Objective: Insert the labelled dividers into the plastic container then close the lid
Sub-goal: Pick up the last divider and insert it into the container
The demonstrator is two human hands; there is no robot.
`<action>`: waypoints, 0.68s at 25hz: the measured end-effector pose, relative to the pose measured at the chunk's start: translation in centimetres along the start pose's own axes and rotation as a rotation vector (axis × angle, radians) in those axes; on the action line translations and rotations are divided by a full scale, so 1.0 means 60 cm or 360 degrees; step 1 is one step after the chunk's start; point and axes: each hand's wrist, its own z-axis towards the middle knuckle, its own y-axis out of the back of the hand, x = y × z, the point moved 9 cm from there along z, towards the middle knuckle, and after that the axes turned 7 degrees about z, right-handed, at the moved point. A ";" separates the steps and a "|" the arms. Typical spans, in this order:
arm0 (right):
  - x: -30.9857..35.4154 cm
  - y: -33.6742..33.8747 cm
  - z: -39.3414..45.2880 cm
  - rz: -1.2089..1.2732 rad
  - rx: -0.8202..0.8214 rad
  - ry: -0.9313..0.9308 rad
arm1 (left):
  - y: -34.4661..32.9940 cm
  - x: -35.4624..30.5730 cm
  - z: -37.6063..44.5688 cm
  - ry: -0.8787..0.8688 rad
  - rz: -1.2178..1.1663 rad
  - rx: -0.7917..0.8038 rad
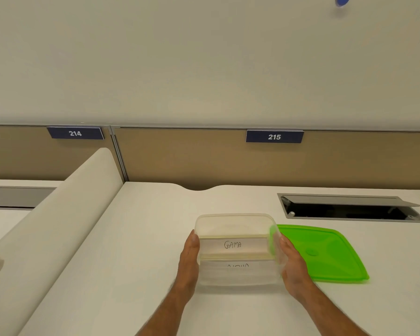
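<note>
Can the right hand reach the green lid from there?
Probably yes: the green lid lies flat right beside the right hand, with nothing between them, though that hand is pressed against the container.

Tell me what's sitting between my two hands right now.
In the head view, the clear plastic container sits between your left hand and right hand, with the dividers inside.

A clear, slightly cloudy plastic container (pixel 237 221) holds white, matt paper-like dividers (pixel 233 246). Beside it lies a bright green, translucent, glossy plastic lid (pixel 325 253). The table (pixel 136 238) is smooth, matt off-white, with a brushed grey metal cable hatch (pixel 349 201).
</note>
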 end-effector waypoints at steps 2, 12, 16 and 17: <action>-0.007 0.004 0.001 -0.0017 -0.0014 0.0010 | -0.002 -0.002 -0.006 0.0021 -0.0113 -0.0070; -0.001 -0.009 -0.021 0.0020 0.0104 0.0029 | 0.022 0.030 -0.021 0.0126 -0.0287 -0.0225; 0.010 -0.021 -0.055 0.0026 0.0157 0.0056 | 0.031 0.014 -0.047 0.0084 -0.0309 -0.0219; 0.008 -0.020 -0.061 0.0050 0.0165 0.0058 | 0.033 0.010 -0.054 0.0077 -0.0317 -0.0213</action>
